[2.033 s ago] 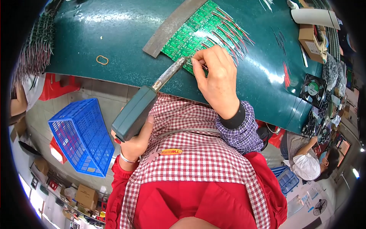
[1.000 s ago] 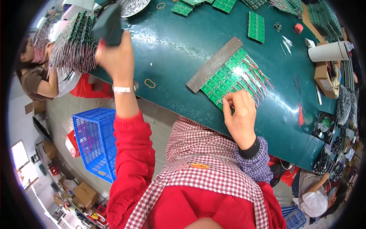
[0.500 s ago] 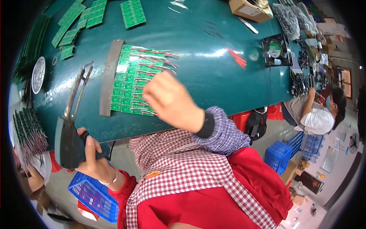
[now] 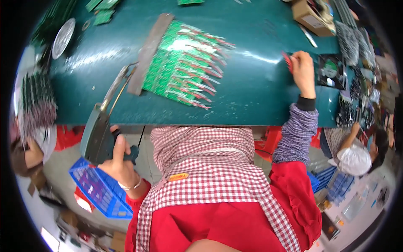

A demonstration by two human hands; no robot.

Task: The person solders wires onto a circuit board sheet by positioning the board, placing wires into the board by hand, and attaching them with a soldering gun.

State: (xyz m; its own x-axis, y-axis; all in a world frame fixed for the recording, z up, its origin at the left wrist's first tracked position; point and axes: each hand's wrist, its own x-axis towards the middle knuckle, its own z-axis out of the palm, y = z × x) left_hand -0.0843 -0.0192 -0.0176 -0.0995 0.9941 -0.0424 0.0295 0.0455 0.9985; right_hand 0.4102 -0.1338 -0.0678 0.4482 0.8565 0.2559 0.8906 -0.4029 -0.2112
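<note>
My left hand [image 4: 120,161] is wrapped round the handle of a dark green soldering gun [image 4: 95,136]. Its tip points up beside a flat grey bar [image 4: 147,56]. This bar lies along the left edge of a green circuit board panel [image 4: 161,71] on the table. Rows of red and white wires [image 4: 203,77] stick out from the panel toward the right. Off to the right, my right hand [image 4: 304,71] has its fingers closed at a small bunch of red wires [image 4: 287,61]; how many it pinches is hidden.
A black fan [image 4: 331,71] and a cardboard box [image 4: 312,19] stand right of my right hand, with a white-handled tool [image 4: 308,36] by the box. A round silver dish [image 4: 64,38] sits far left. Blue crates [image 4: 98,189] are below the green table [image 4: 252,96]; people sit on both sides.
My right hand has gone from above the panel's wires rightward to the red wires. My view has shifted, so the panel appears higher and tilted. The soldering gun stays in my left hand.
</note>
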